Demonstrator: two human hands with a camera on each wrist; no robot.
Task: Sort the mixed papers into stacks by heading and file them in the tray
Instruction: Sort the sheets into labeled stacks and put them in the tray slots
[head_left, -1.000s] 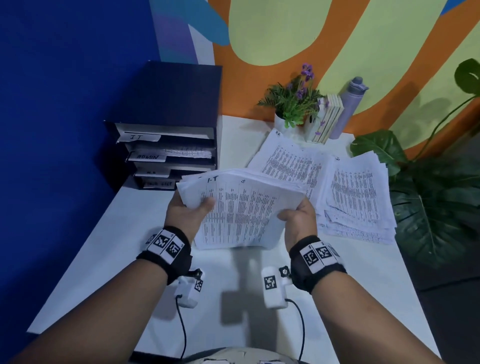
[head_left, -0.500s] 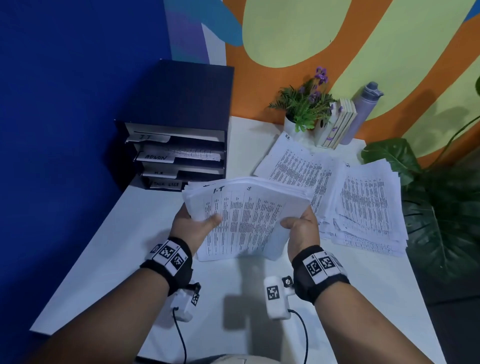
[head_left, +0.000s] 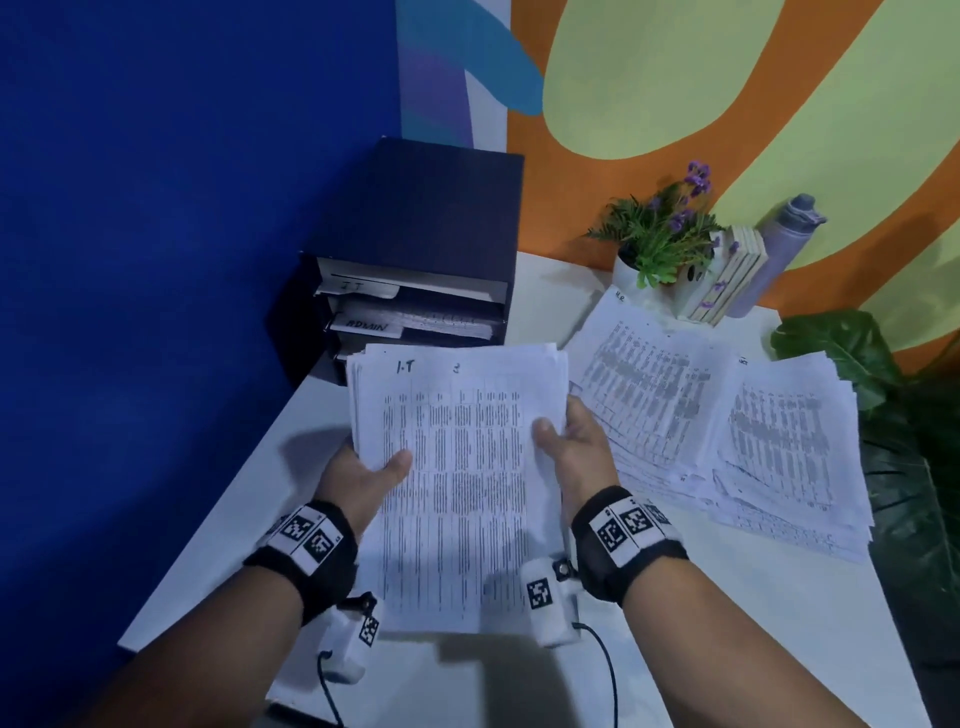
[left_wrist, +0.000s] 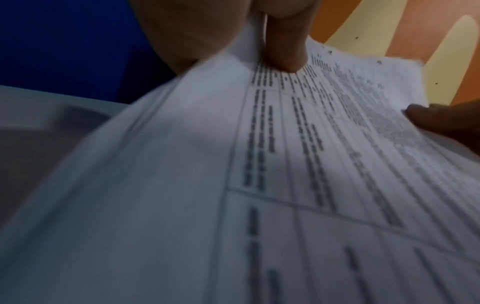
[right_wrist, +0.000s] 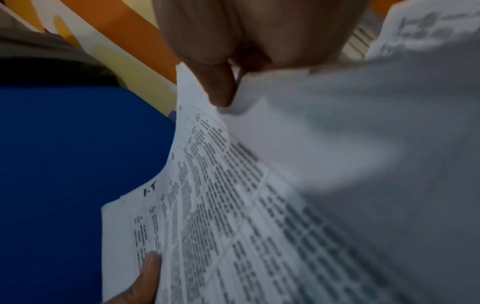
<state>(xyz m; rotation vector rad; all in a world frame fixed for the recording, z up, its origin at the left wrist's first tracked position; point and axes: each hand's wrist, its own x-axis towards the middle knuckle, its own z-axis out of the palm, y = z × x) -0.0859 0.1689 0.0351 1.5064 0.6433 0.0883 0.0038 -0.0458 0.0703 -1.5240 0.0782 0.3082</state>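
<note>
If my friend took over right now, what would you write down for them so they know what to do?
Left hand and right hand: each grips a side of the I.T stack, thumbs on top, above the table.
Tray: far left, slots labelled I.T and ADMIN; the ADMIN slot holds papers.
Two more stacks lie on the table to the right.
Done: papers look sorted into stacks.
Left: probably slide the I.T stack into its slot, then file the other two.
</note>
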